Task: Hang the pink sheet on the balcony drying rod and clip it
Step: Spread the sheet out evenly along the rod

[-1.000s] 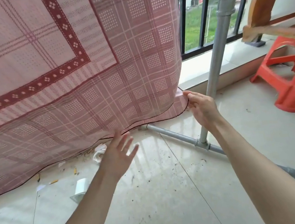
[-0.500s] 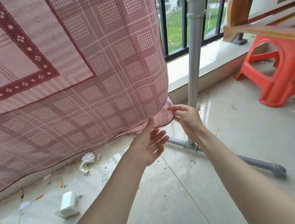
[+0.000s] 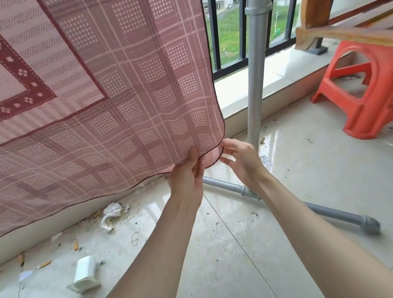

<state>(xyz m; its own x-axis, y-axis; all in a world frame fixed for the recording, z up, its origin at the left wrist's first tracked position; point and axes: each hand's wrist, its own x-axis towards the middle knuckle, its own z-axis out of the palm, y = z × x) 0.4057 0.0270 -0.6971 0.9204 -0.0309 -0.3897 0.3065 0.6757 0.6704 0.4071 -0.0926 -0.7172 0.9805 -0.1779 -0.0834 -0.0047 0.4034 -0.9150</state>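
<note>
The pink sheet (image 3: 99,91), checked with a dark red patterned border, hangs down across the left and middle of the view; the rod above it is out of frame. My left hand (image 3: 186,174) pinches the sheet's bottom hem near its right corner, thumb on the front of the cloth. My right hand (image 3: 242,160) holds the corner itself from the right side, fingertips at the dark edge. No clip is in sight.
A grey metal stand pole (image 3: 255,72) rises just right of the sheet, and its foot bar (image 3: 321,210) lies across the tiled floor. An orange plastic stool (image 3: 376,92) stands right, under wooden boards (image 3: 349,31). Litter and a white box (image 3: 84,275) lie left. Black railing (image 3: 236,20) behind.
My left hand has risen from below the hem and taken hold of the sheet's lower edge. My right hand stays at the corner. The view has shifted slightly right.
</note>
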